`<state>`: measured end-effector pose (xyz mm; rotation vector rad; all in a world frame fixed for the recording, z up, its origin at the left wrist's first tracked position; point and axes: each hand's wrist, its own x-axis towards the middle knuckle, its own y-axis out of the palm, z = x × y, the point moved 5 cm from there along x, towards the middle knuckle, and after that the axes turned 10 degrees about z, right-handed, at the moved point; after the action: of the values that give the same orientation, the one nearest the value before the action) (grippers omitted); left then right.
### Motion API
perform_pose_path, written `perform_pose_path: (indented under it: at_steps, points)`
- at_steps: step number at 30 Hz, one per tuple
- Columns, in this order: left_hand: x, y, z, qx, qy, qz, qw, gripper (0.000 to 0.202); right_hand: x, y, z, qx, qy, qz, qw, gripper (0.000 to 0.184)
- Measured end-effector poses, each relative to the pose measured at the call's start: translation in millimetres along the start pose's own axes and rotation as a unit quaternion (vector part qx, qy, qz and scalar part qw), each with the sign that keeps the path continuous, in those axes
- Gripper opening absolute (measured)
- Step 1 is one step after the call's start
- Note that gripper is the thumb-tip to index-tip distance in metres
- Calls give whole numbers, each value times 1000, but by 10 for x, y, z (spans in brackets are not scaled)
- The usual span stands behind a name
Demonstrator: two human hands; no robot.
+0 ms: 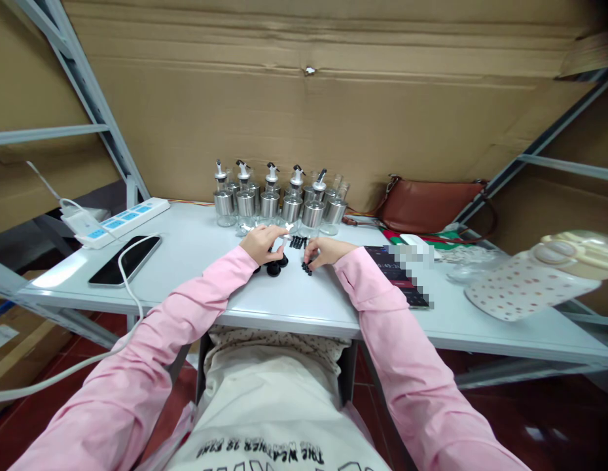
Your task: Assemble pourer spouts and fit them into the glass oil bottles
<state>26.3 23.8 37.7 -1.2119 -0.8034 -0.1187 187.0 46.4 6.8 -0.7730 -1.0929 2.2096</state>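
My left hand (262, 244) is closed on a white pourer spout (286, 233), pinched between thumb and fingers above the table. Round black stoppers (274, 267) lie just beneath that hand. To the right, my right hand (323, 251) reaches down with its fingers drawn together at a small pile of black pieces (307, 269); whether a piece is between the fingertips is hidden. A row of black strip-like parts (298, 242) lies between the two hands. Behind them stand several glass bottles with steel sleeves (269, 203), the front ones mostly topped with pourer spouts.
A phone (127, 260), a white cable and a power strip (124, 222) lie at the left. At the right are a dark tablet-like screen (399, 278), a brown bag (434, 204), clear plastic wrap and a dotted bottle (519, 284). Cardboard walls the back.
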Motion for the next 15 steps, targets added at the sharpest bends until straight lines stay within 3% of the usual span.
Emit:
perform_pose_path:
  at_steps: [6,9,12,15]
  points:
    - [-2,11,8,-5,-6,10,1000,27,-107,-148,72,54,-6,-53,997,12]
    - [-5,12,11,-2,-9,12,1000,28,-189,-206,-12,114,62,-68,989,7]
    - [-10,1,1,1,-1,-2,1000,28,-224,-158,-112,170,146,-45,973,7]
    - [-15,-1,-5,-1,8,-9,1000,28,-191,-61,-124,242,174,-20,954,12]
